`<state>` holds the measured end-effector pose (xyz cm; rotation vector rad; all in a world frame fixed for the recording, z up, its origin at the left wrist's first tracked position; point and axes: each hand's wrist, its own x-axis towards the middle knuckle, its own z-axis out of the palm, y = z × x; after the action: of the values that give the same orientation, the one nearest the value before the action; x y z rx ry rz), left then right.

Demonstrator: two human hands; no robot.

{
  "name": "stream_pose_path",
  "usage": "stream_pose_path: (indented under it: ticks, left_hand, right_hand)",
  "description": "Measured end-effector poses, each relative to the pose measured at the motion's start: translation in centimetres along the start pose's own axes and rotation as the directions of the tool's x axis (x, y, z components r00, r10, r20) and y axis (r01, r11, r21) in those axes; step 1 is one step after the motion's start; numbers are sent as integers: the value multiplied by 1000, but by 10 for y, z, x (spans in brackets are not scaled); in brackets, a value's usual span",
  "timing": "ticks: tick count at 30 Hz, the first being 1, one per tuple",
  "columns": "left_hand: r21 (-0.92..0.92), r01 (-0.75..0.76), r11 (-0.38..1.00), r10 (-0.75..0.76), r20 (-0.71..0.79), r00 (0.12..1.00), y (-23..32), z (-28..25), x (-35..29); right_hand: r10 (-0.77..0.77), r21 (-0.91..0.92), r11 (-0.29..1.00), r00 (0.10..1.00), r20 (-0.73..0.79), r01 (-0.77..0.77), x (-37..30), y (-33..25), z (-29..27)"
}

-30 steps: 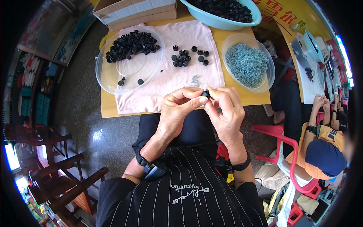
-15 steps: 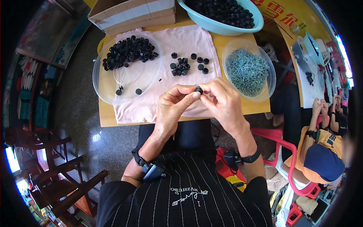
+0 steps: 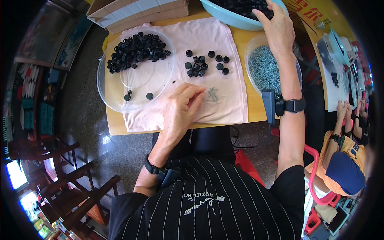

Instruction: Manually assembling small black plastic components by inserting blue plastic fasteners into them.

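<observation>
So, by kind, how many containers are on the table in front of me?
Cardboard box: 1
Light-blue basin: 1
Clear tray with black caps: 1
Clear tub with screws: 1
Total: 4

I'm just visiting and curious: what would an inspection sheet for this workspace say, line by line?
Surface: wooden table, largely under a pink cloth.
Job's things: black caps heaped on a clear tray, more on the cloth and in a blue basin; screws in a tub, a few on the cloth.
Clutter: cardboard box at the far edge.
Hands: left hand above the cloth, fingertips together, anything held hidden; right hand at the basin, thumb and fingers apart.
Cables: thin dark cord below the table edge, ends unclear.
Surroundings: wooden furniture left; person in orange right.
</observation>
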<state>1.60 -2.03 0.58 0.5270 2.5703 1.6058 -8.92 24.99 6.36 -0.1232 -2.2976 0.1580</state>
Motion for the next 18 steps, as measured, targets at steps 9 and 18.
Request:
stream_pose_path:
  ticks: [9, 18]
  left_hand:
    - [47, -47, 998, 47, -13, 999, -5, -2, 3]
    - [124, -182, 975, 191, -65, 979, 6, 2, 29]
  right_hand:
    - [-118, 564, 786, 832, 542, -255, -112, -75, -49]
    - [117, 546, 745, 882, 457, -382, -140, -77, -51]
